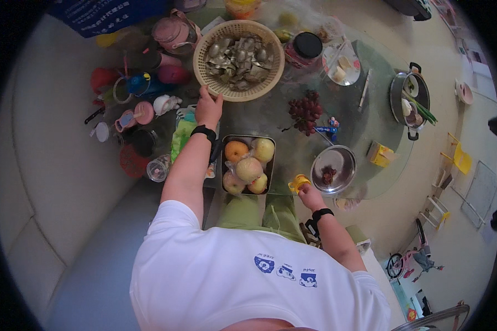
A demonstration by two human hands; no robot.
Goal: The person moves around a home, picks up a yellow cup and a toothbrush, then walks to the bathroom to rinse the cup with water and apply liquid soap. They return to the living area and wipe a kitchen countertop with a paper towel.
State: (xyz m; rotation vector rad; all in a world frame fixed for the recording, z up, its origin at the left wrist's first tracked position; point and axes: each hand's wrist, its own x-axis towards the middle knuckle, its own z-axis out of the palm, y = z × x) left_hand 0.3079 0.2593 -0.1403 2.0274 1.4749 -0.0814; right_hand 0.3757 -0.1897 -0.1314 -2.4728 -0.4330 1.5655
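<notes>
While the left hand grips a basket, the right pinches something yellow (glass table, pale floor).

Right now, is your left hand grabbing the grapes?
No, the left hand is at the rim of the beige basket, while the dark red grapes lie apart from it on the table.
</notes>
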